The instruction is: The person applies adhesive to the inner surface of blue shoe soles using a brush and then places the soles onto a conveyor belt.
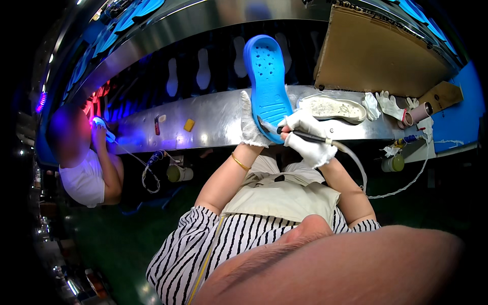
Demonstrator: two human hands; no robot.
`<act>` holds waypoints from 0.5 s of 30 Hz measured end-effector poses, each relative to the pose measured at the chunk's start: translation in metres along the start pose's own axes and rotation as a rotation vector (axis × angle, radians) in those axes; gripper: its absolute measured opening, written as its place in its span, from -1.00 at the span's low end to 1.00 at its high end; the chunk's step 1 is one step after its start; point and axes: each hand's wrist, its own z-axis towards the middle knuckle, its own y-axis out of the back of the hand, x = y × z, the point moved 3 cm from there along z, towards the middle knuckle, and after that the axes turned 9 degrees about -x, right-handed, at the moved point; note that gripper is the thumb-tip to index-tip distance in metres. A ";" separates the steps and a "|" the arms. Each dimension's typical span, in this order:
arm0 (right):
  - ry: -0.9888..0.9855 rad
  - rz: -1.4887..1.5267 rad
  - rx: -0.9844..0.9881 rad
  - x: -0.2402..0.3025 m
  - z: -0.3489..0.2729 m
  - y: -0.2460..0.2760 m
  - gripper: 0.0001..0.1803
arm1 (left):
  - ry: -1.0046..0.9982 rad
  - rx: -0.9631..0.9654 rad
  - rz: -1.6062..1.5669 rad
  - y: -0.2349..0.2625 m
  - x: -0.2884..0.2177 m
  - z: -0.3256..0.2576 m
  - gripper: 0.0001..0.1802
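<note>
A bright blue shoe sole (pixel 270 84), with small holes at its far end and ridges at the near end, is tilted up in front of me. My left hand (pixel 250 124), in a white glove, grips it by the left edge near its lower end. My right hand (pixel 309 140), gloved with some fingertips bare, is closed around a black-handled brush (pixel 307 135). The brush tip lies at the ridged near end of the sole. A pale hose (pixel 356 160) runs from the back of the handle down past my right forearm.
On the metal ledge (pixel 183 137) lie a pale sole (pixel 333 108), white gloves (pixel 390 105), a roll (pixel 420 113) and a yellow block (pixel 189 125). Behind it, a dark belt carries several soles (pixel 203 68). Cardboard (pixel 376 56) stands at right; a co-worker (pixel 89 173) sits at left.
</note>
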 end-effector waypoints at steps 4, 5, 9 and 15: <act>-0.198 0.121 -0.186 -0.024 0.005 0.009 -0.90 | -0.173 -0.146 0.195 -0.024 -0.008 -0.005 0.03; -0.236 0.191 -0.258 -0.021 0.003 0.006 -0.91 | -0.191 -0.145 0.206 -0.027 -0.008 -0.003 0.02; -0.085 0.020 0.020 -0.013 -0.002 -0.008 -0.88 | -0.193 -0.123 0.159 -0.035 -0.018 0.003 0.00; -0.113 0.165 -0.042 -0.016 0.002 -0.002 -0.91 | -0.163 -0.110 0.142 -0.036 -0.021 0.011 0.03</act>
